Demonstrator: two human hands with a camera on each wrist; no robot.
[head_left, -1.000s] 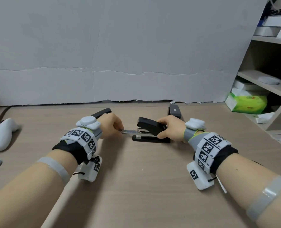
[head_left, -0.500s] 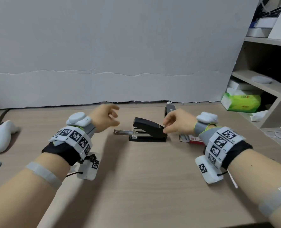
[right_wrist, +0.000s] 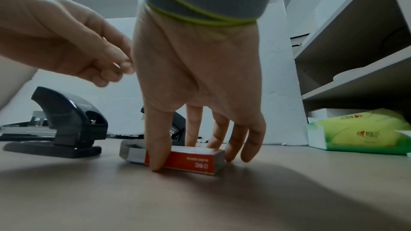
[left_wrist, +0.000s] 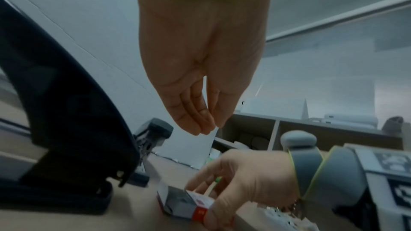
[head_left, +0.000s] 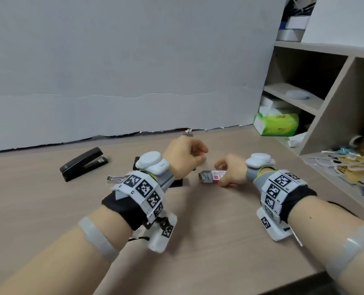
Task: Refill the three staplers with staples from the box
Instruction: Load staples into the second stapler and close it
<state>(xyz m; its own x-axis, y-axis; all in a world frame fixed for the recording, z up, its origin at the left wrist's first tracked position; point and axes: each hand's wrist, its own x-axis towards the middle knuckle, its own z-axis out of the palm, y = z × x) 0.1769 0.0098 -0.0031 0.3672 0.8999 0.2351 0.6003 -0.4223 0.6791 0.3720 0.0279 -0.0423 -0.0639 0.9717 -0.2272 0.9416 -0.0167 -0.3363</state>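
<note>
A red and white staple box [head_left: 213,178] lies on the desk, its grey inner tray slid out to the left. My right hand [head_left: 220,175] grips it, thumb on the near side and fingers on the far side [right_wrist: 184,155]. My left hand [head_left: 198,155] hovers just left of and above the box, fingers loose, holding nothing [left_wrist: 206,127]. A black stapler [right_wrist: 71,120] stands under my left wrist, its metal tray [head_left: 113,179] pulled out to the left. A second black stapler [head_left: 83,163] lies shut at the left. A third stapler [right_wrist: 177,126] sits behind the box, mostly hidden.
A green tissue pack [head_left: 277,124] lies at the foot of a shelf unit [head_left: 336,116] on the right. Loose small items [head_left: 347,165] cover the shelf ledge at far right. A grey wall panel [head_left: 134,71] closes the back of the desk.
My left hand let go of the stapler's metal tray and moved right toward the box. My right hand left the stapler and took hold of the staple box. The head view swung right.
</note>
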